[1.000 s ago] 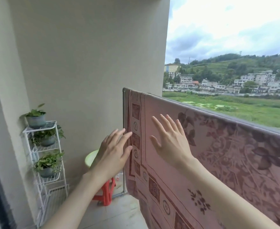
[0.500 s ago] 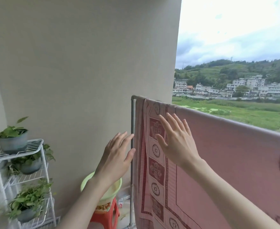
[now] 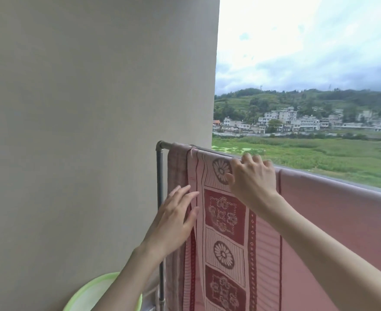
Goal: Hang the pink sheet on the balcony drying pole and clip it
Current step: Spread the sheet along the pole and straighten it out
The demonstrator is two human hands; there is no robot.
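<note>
Pink sheet [image 3: 320, 221] draped over drying pole [image 3: 178, 146]; right hand [image 3: 253, 178] fingers curled gripping the fold atop the pole, left hand [image 3: 173, 218] flat, fingers straight on the hem below: tug sideways evenly, then clip.

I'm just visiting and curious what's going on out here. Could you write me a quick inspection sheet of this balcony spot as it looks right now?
Surface: grey metal drying pole on an upright post by the beige wall.
Job's things: pink sheet draped over the pole, its patterned border hanging near the post; no clips seen.
Clutter: green basin at bottom left; a bit of plant leaf at the left edge.
Hands: right hand curled over the sheet's top edge at the pole; left hand with straight fingers at the sheet's side edge.
Cables: nothing seen.
Surroundings: green field, houses, wooded hills, cloudy sky.
</note>
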